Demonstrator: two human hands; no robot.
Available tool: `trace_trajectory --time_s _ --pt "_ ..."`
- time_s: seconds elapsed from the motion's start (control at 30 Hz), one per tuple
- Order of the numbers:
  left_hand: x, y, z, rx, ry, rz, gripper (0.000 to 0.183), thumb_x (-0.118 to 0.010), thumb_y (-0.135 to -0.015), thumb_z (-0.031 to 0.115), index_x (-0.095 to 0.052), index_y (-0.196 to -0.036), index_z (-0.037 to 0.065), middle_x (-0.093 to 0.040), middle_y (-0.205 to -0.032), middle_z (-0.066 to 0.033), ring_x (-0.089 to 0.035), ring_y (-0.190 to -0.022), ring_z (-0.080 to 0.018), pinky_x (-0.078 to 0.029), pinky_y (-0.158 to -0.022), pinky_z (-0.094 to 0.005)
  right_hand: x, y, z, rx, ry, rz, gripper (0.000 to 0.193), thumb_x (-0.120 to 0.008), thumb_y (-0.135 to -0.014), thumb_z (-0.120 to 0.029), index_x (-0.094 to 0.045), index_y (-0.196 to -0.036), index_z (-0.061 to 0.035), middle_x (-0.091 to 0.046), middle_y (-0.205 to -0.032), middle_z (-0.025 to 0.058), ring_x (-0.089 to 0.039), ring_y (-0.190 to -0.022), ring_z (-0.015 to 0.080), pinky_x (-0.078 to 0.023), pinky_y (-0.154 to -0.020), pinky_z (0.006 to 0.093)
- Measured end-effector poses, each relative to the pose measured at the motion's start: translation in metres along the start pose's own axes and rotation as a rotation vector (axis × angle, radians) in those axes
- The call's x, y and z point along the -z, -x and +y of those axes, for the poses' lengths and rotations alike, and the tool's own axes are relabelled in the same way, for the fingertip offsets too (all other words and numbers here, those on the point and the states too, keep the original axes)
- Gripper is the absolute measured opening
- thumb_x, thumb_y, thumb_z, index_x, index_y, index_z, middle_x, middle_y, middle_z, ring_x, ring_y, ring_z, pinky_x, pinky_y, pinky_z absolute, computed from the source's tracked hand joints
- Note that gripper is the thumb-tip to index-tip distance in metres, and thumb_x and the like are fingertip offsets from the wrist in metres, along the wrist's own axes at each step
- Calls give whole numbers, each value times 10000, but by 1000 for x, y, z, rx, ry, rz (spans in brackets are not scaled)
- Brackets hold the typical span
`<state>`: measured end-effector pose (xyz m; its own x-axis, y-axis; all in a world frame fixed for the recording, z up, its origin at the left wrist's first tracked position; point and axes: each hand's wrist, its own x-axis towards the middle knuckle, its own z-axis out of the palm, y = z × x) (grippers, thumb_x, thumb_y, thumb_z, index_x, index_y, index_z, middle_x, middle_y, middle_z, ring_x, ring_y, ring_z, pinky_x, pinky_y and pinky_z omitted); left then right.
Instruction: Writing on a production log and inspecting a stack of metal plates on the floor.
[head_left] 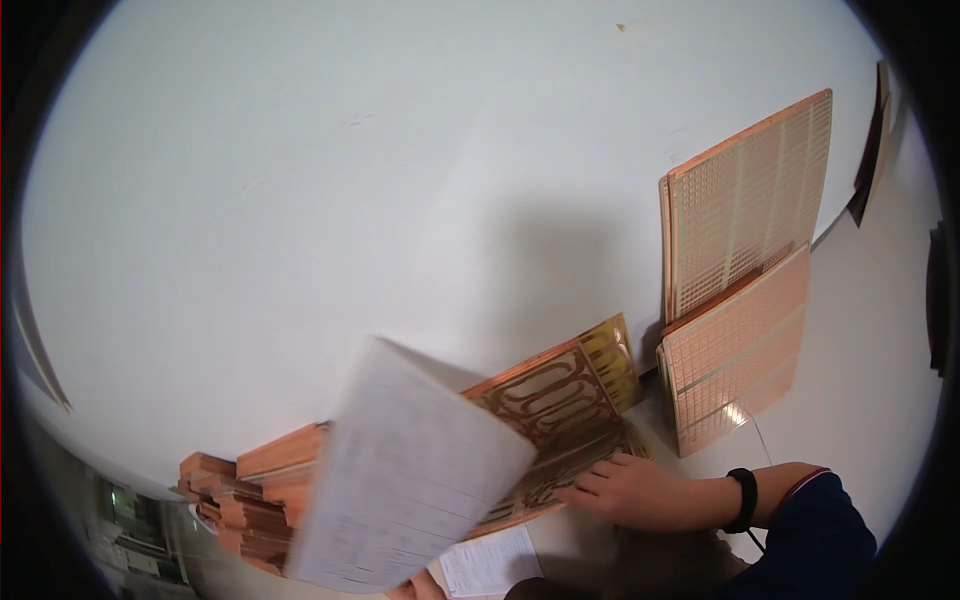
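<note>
the copper panel [560, 400] with looping gold traces leans against the white wall [300, 150]. the right hand [630, 490] lies flat on the panel's lower edge, fingers spread, gripping nothing. the white sheet [410, 480] is blurred in front of the panel's left half, lifted from below by the left hand [415, 588], barely in view, its grip unclear. left of the panel sits a copper stack [250, 490]. right of it lean two grid boards [745, 270].

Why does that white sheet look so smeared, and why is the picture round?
Head view: the white sheet is motion-blurred, while the right hand on the patterned copper board is fairly sharp; the fisheye lens bends edges and darkens the corners; a soft shadow falls on the wall.
</note>
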<state>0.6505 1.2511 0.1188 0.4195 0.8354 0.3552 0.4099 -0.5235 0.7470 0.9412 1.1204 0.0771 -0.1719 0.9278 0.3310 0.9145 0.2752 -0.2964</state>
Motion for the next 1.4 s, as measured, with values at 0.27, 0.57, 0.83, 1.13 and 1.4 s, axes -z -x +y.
trace_trajectory --time_s 0.27,0.57,0.83,1.13,1.4 --pt "-41 -73 -91 -278 611 -107 112 -576 -830 26 -469 -855 47 -497 -1127 -163 -493 -1146 -262 -349 -1066 -443 -4 3 35 -214 -48 98 293 -673 -728 -338 -622 -927 -129 -556 -745 5 -566 -723 169 -442 -653 302" --pt "-85 -116 -88 -16 338 194 253 -640 -795 85 -435 -944 94 -491 -1120 -110 -479 -1153 -245 -346 -1047 -414 -9 -49 89 -535 144 488 636 -773 -686 -173 -474 -1234 -56 -464 -1189 159 -456 -1099 346 -395 -902 410" --pt "-153 -139 -122 10 206 547 304 -593 -866 243 -468 -1081 69 -463 -1179 -127 -453 -1132 -234 -406 -961 -373 -79 -21 109 -793 -479 782 767 -748 -732 -60 -270 -1330 -8 -372 -1231 158 -399 -1178 251 -343 -999 371" --pt "-167 -153 -94 -37 186 286 293 -582 -878 251 -473 -1074 63 -483 -1150 -125 -472 -1104 -229 -416 -943 -367 -73 -36 97 -691 -370 577 533 -727 -724 -25 -428 -1165 -7 -418 -1089 159 -474 -1001 299 -402 -901 361" --pt "-152 -142 -73 -66 136 99 285 -572 -889 259 -478 -1067 57 -500 -1124 -123 -490 -1080 -225 -426 -927 -361 -69 -4 73 -825 -885 412 572 -731 -714 -62 -432 -1199 -8 -455 -1227 192 -442 -1166 343 -358 -991 371"
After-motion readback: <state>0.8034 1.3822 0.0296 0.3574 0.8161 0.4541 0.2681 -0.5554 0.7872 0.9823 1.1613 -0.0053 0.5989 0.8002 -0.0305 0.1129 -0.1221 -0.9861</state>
